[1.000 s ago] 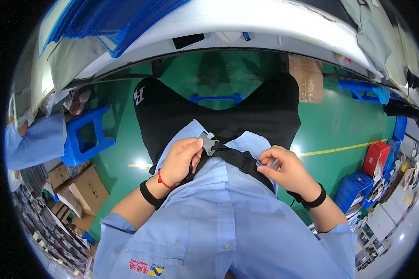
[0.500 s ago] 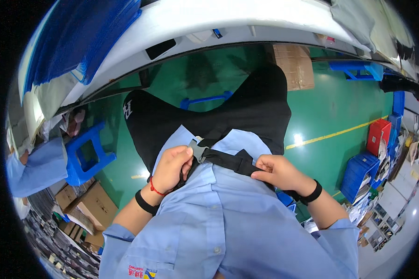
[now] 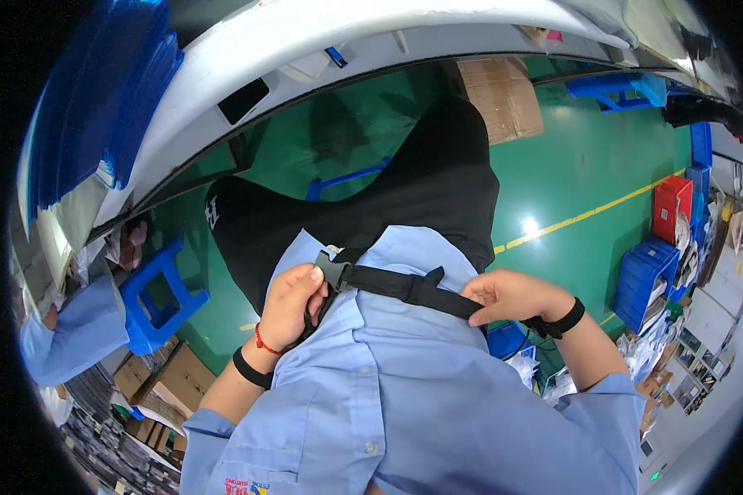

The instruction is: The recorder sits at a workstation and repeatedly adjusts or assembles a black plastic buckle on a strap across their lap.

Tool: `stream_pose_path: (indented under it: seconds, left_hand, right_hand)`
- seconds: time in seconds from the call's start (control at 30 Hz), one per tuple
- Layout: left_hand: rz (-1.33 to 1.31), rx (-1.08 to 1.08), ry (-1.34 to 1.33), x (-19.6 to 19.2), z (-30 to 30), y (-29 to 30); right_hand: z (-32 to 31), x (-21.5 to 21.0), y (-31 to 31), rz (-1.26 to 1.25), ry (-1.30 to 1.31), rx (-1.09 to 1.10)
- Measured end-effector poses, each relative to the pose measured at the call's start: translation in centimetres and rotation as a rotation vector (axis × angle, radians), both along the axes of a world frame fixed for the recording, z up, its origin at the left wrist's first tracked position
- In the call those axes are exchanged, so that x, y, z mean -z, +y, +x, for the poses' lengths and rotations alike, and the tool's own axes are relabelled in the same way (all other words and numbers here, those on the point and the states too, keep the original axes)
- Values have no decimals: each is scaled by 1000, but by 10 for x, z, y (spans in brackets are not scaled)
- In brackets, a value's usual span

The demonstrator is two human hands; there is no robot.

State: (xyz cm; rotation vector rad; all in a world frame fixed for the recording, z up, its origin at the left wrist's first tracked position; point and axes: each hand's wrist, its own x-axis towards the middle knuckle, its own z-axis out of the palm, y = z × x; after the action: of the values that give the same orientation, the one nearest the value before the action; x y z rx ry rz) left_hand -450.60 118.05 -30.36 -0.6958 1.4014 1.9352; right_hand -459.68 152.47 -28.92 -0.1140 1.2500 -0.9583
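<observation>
Centre of frame: a black woven strap (image 3: 413, 289) with a black plastic buckle (image 3: 332, 271) lies taut across the light blue shirt front (image 3: 388, 388). Left hand (image 3: 291, 305) pinches the buckle end; right hand (image 3: 512, 297) grips the strap's other end, likely keeping tension. White curved worktop (image 3: 322, 33) along upper frame.

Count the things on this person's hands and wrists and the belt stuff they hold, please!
Black wristbands: 2, one on the left wrist, one on the right wrist
Red string bracelets: 1
Black straps: 1
Grey plastic buckles: 1
Total: 5
</observation>
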Motion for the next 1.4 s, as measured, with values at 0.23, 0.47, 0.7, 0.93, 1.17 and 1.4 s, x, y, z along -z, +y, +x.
stream_pose_path:
  seconds: [0.23,0.47,0.7,0.93,1.17,1.4]
  left_hand:
    - [15,60,101,-2,-2,3]
    - [91,54,135,0,0,3]
    - [151,29,158,-1,0,2]
    - [59,73,251,-4,2,9]
    - [18,79,74,-6,1,3]
    - [34,-4,55,-6,1,4]
  right_hand:
    - [27,-9,-14,42,854,115]
    - [42,-14,-37,57,1086,318]
    - [40,-20,-60,28,1176,239]
    - [36,-19,-75,-67,1254,174]
    - [0,-38,-94,-165,881,128]
    - [-12,-31,-129,-315,825,60]
